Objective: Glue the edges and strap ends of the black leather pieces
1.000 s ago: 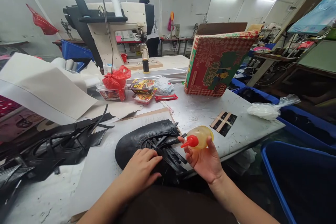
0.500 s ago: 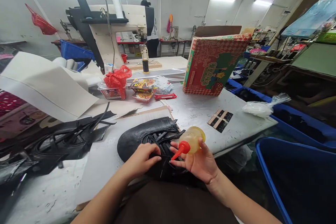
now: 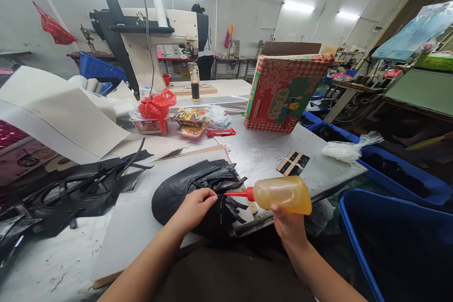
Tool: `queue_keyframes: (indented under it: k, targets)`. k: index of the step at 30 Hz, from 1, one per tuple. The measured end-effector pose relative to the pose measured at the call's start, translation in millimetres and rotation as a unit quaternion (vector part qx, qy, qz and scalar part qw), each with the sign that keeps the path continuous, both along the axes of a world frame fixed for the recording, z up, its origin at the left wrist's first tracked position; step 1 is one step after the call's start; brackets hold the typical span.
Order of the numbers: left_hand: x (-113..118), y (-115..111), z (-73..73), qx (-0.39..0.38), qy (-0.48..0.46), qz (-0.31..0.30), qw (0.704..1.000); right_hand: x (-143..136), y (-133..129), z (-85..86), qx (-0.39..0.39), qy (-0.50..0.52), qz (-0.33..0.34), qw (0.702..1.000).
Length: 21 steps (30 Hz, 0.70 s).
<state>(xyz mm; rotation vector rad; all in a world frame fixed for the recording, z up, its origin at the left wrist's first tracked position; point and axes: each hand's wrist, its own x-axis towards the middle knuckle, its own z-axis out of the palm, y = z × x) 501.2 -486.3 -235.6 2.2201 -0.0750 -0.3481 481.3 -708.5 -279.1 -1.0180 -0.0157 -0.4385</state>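
A black leather shoe upper (image 3: 170, 193) with several thin straps lies on a pale board (image 3: 130, 217) right in front of me. My left hand (image 3: 198, 205) rests over its strapped middle, thumb and forefinger pinched together at a black strap (image 3: 219, 197). In my right hand (image 3: 288, 226) is a squeeze bottle (image 3: 279, 193) of yellowish liquid, held on its side. Its long red nozzle (image 3: 242, 193) points left, and the tip reaches the strap beside my left fingertips. Most fingers of the right hand are hidden by the bottle.
More black leather pieces (image 3: 85, 188) lie at left below white sheets (image 3: 60, 113). Food packs (image 3: 191, 122), a red-green carton (image 3: 283, 94) and a taped black card (image 3: 293, 163) sit farther back. A sewing machine (image 3: 141, 52) stands behind; blue bins (image 3: 354, 236) line the right.
The bottle has swung from pointing down in a loosely spread right hand to lying level in a firm grip, nozzle at the strap. My left hand stays at the upper, fingers now pinched tighter.
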Motion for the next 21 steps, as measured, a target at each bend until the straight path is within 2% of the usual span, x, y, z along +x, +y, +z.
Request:
queue_keyframes:
  k: [8,15,21]
  targets:
    - [-0.1,-1.6,0.4,-0.078,0.044,0.021,0.996,-3.5,1.2,-13.2,-0.029,0.013,-0.041,0.999]
    - [-1.1,-1.3,3.9,-0.117,0.072,0.03,0.99,-6.5,-2.9,-26.3,-0.041,0.032,-0.018,0.998]
    - [-1.1,-0.1,3.1,-0.115,0.066,0.027,0.991,-6.4,-1.3,-24.7,-0.066,0.024,-0.026,0.997]
